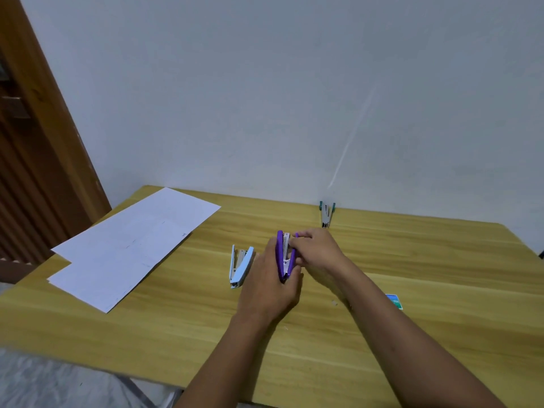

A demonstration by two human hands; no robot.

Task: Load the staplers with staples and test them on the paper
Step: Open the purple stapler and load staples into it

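Centre of frame: purple stapler, hinged open, metal magazine showing between its purple halves. My left hand grips it from below and the left, fingers wrapped round the body. My right hand meets it from the right, bent fingertips at the magazine; I cannot tell whether they pinch anything. Hands close together. Just left of them a light blue stapler lies open on the wooden table. Upper right of centre, a green stapler, open, at the table's far edge against the wall. Paper sheets overlap at left. A small blue-green box peeks out beside my right forearm.
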